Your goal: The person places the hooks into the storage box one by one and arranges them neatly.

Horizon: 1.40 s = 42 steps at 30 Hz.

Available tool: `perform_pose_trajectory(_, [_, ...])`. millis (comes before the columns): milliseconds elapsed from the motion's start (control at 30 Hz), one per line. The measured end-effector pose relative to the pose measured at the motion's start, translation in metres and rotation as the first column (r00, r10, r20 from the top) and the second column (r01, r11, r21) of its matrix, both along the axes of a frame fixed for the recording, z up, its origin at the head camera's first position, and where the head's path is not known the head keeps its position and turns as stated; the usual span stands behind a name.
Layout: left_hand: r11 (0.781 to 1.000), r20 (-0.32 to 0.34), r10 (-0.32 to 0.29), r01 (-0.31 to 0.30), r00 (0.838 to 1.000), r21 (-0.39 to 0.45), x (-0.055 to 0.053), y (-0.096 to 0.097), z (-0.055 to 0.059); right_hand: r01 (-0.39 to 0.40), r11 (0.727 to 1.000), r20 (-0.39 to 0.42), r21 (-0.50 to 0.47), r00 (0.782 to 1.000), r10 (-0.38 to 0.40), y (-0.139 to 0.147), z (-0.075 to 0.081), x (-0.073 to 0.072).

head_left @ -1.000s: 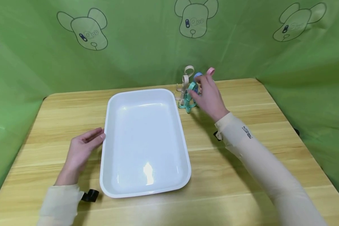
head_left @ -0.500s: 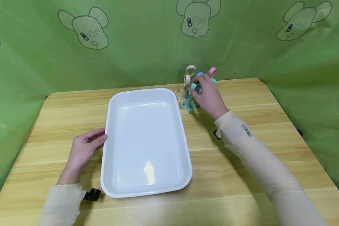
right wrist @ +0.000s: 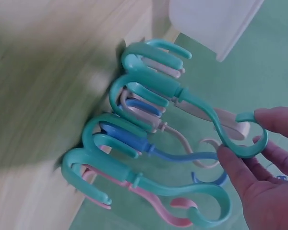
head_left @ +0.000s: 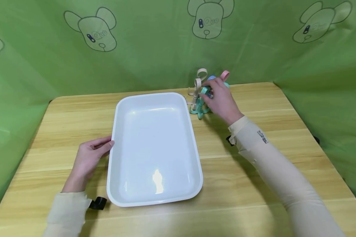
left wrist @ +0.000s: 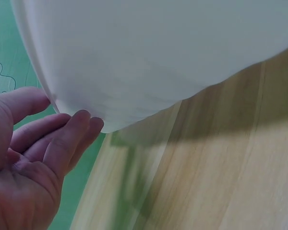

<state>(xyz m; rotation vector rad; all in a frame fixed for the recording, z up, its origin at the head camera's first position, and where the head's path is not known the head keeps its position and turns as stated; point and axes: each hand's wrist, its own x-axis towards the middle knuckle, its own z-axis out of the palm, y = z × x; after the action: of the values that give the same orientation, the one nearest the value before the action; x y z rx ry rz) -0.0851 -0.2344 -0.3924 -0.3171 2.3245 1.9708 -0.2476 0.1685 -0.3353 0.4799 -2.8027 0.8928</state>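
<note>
My left hand [head_left: 87, 158] holds the left side of a large white tray [head_left: 155, 148], thumb at the rim and fingers against the outer wall. At the table's back edge, my right hand [head_left: 222, 100] pinches the curled top of a teal multi-claw hanging hook [right wrist: 156, 84] between thumb and fingers. That hook stands upright on its claws among similar ones. Close beside it are a second teal hook [right wrist: 105, 165], a blue hook [right wrist: 125, 137], a pink hook [right wrist: 158, 207] and beige hooks [head_left: 197, 84]. In the head view the right hand partly hides the group.
The wooden table [head_left: 243, 191] ends at a green curtain [head_left: 154, 56] printed with mouse-like heads, which rises behind and at both sides. The tray's right back corner is close to the hooks. A black wrist mount [head_left: 98, 203] sits beside the left sleeve.
The head view has shifted slightly, so everything sits a little further right. A second teal curl has come into sight behind my right hand. Both hands keep about the same places.
</note>
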Motion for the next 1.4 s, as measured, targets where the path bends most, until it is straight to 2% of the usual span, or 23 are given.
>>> perform_pose_trajectory(333, [0.999,0.020,-0.001,0.002,1.000,-0.032,-0.001,0.000,0.001,-0.031,1.000,-0.019,0.003,0.999,0.031,0.002,0.023,0.014])
perform_pose_trajectory(633, [1.000,0.023,-0.017,0.018,1.000,-0.025,0.000,-0.001,0.000,-0.067,0.998,-0.112,0.005,0.991,0.067,0.002,0.039,0.024])
perform_pose_trajectory(900, [1.000,0.021,-0.029,0.029,0.999,-0.008,0.000,-0.002,-0.001,-0.108,0.994,-0.211,0.005,0.972,0.107,-0.002,0.050,0.027])
perform_pose_trajectory(1100, [0.999,0.031,-0.041,0.042,0.999,-0.021,-0.001,-0.002,0.000,-0.171,0.983,-0.175,-0.061,0.972,0.158,-0.012,0.062,0.029])
perform_pose_trajectory(1233, [0.998,0.035,-0.048,0.049,0.998,-0.038,0.000,-0.003,0.001,-0.263,0.962,-0.165,-0.070,0.954,0.249,-0.025,0.066,0.029])
perform_pose_trajectory(1400, [0.997,0.032,-0.051,0.052,0.998,-0.050,-0.001,-0.003,0.000,-0.373,0.927,-0.193,-0.029,0.912,0.361,-0.046,0.069,0.030])
